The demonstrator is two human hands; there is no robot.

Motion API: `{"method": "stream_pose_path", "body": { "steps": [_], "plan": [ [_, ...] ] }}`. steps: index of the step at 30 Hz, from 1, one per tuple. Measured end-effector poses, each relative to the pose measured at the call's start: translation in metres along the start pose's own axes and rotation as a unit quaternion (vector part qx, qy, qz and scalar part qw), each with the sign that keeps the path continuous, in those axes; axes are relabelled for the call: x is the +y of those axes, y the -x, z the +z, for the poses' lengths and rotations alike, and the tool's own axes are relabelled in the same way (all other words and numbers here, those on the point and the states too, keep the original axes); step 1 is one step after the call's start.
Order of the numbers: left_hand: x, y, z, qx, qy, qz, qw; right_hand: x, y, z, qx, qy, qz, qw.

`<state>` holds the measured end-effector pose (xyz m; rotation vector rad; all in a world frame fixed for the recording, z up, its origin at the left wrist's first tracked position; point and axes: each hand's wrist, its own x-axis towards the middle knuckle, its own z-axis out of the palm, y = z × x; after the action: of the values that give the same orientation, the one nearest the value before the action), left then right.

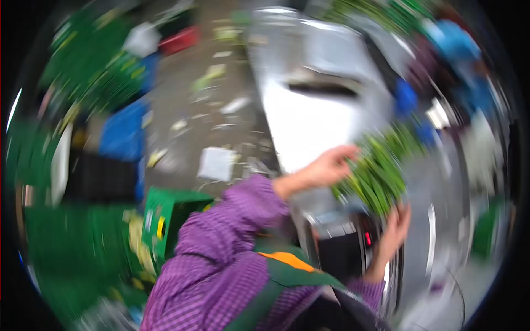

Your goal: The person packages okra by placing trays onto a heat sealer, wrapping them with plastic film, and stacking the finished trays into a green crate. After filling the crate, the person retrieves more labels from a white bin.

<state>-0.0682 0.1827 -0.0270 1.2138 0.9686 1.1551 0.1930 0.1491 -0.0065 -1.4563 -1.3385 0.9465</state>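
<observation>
A bunch of long green leaves (378, 174) lies between my two hands, over the metal work surface. My left hand (333, 164) reaches in from the left, its bent fingers gripping the near-left side of the leaves. At the lower end of the bunch, my right hand (393, 229) has its fingers and thumb against the leaves. Motion blur hides the exact fingertip contact. Just below the leaves, close to my right hand, is a dark device with a red lit display (368, 238).
A shiny metal table (303, 118) stretches ahead, with more greens (381, 11) at its far end. A person in blue (458, 49) is at the far right. Green crates (72, 254) stand left. Scraps and a white piece (216, 164) litter the floor.
</observation>
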Motion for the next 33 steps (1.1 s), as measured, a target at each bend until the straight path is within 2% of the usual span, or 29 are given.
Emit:
{"method": "stream_pose_path", "body": {
  "steps": [1,3,6,8,14,16,17,20,23,24,26,27,29,30,32,33],
  "plan": [
    [0.007,-0.001,0.022,-0.025,-0.021,-0.017,0.999,0.010,0.009,-0.022,0.045,-0.051,0.019,0.997],
    [-0.001,-0.018,0.064,-0.081,-0.021,-0.025,0.996,0.012,0.025,-0.066,0.117,0.038,0.028,0.992],
    [0.005,-0.031,0.142,-0.151,-0.014,-0.092,0.984,0.037,0.052,-0.132,0.204,0.011,0.041,0.978],
    [-0.003,-0.039,0.184,-0.198,-0.049,-0.086,0.975,0.051,0.069,-0.165,0.265,0.015,0.049,0.963],
    [-0.035,-0.066,0.271,-0.276,-0.099,-0.076,0.953,0.099,0.089,-0.235,0.340,0.026,0.097,0.935],
    [-0.039,-0.074,0.279,-0.287,-0.101,-0.079,0.949,0.104,0.087,-0.246,0.313,-0.033,0.154,0.937],
    [-0.043,-0.077,0.282,-0.287,-0.107,-0.087,0.948,0.110,0.086,-0.249,0.318,-0.034,0.151,0.935],
    [-0.043,-0.079,0.286,-0.306,-0.149,-0.074,0.938,0.123,0.087,-0.255,0.310,0.028,0.142,0.940],
    [-0.050,-0.081,0.275,-0.317,-0.180,-0.076,0.928,0.101,0.096,-0.255,0.273,0.096,0.170,0.942],
    [-0.048,-0.079,0.269,-0.314,-0.207,-0.033,0.926,0.098,0.102,-0.255,0.272,0.094,0.174,0.942],
    [-0.037,-0.071,0.252,-0.275,-0.279,0.064,0.918,0.095,0.122,-0.261,0.303,0.195,0.085,0.929],
    [-0.027,-0.065,0.241,-0.238,-0.323,0.119,0.908,0.085,0.136,-0.265,0.303,0.193,0.090,0.929],
    [-0.004,-0.052,0.223,-0.188,-0.470,0.103,0.856,0.068,0.165,-0.269,0.283,0.405,0.077,0.866],
    [0.007,-0.044,0.219,-0.193,-0.528,0.066,0.824,0.070,0.173,-0.264,0.284,0.403,0.082,0.866],
    [-0.003,-0.032,0.216,-0.213,-0.545,0.082,0.807,0.072,0.184,-0.255,0.270,0.419,0.167,0.851],
    [-0.010,-0.028,0.216,-0.230,-0.558,0.102,0.791,0.081,0.181,-0.248,0.290,0.343,0.155,0.880]
  ]
}}
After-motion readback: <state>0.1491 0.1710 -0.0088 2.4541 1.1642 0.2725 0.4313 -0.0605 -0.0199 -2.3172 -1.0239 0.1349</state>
